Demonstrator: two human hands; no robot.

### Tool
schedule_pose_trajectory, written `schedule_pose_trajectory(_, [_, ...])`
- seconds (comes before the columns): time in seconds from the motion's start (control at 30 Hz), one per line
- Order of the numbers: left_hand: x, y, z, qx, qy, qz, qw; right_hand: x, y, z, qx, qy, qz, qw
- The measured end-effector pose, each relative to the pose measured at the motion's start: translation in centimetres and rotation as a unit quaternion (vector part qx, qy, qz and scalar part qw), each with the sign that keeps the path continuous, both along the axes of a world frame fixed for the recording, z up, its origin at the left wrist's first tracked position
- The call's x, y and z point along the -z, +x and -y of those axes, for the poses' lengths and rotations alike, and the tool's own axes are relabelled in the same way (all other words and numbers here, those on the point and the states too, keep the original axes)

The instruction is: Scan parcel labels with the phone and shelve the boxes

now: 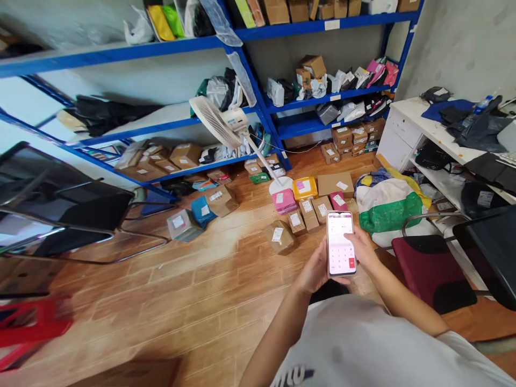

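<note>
A smartphone (341, 250) with a lit white screen, a number keypad and a red key at its lower right is held upright in front of me. My left hand (316, 269) is wrapped around its left side and lower edge. My right hand (362, 247) is at the phone's right edge, its thumb over the upper middle of the screen; its other fingers are mostly hidden behind the phone. Just beyond the phone, labelled parcels lie on the floor, among them a brown box (279, 237), a pink parcel (284, 201) and a yellow parcel (305, 188).
Blue shelves (258, 80) full of parcels line the back. A white standing fan (220, 121) leans in front. To the right are a white desk (403, 126), green-and-white sacks (389, 207) and a maroon chair (429, 269). A black chair (76, 199) and red stool (34, 325) stand left.
</note>
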State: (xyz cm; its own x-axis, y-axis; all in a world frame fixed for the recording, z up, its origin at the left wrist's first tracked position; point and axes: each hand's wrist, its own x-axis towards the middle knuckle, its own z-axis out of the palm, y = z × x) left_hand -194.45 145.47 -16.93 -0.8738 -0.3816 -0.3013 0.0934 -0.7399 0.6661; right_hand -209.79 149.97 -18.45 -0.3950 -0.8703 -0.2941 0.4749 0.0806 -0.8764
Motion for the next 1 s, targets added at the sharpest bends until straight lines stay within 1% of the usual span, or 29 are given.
schedule_pose_trajectory(0.1, [0.2,-1.4,2.6,-0.006,-0.005,0.01,1.0,0.3,-1.2,2.2,0.018,0.017,0.018,1.0])
schedule_pose_trajectory(0.2, [0.5,-3.1,5.8,-0.004,-0.019,0.023,1.0,1.0,-2.8,5.2,0.031,0.018,0.031,0.999])
schedule_pose_trajectory(0.3, [0.9,-5.0,9.8,0.004,-0.037,0.02,0.999,1.8,-4.7,9.0,0.048,0.012,0.034,0.998])
schedule_pose_trajectory(0.4, [1.4,-6.9,14.4,0.02,-0.031,0.002,0.999,2.2,-6.8,13.2,0.055,0.007,0.029,0.998])
schedule_pose_trajectory(0.5, [1.7,-8.7,19.1,0.022,-0.002,-0.011,1.0,2.2,-8.9,17.3,0.045,-0.002,0.023,0.999])
schedule_pose_trajectory(0.6, [1.5,-10.2,23.3,-0.019,0.003,-0.008,1.0,1.8,-10.6,20.4,0.022,-0.006,0.011,1.0])
schedule_pose_trajectory(0.67, [1.0,-11.2,25.7,-0.028,0.005,0.003,1.0,1.5,-11.4,21.9,0.007,-0.009,0.002,1.0])
schedule_pose_trajectory(0.8, [-0.2,-13.2,29.0,0.02,0.024,0.007,0.999,0.9,-12.9,24.0,-0.003,-0.019,-0.01,1.0])
schedule_pose_trajectory(1.0, [-0.9,-15.8,31.4,0.003,0.012,0.022,1.0,0.4,-15.3,26.2,-0.003,-0.043,-0.019,0.999])
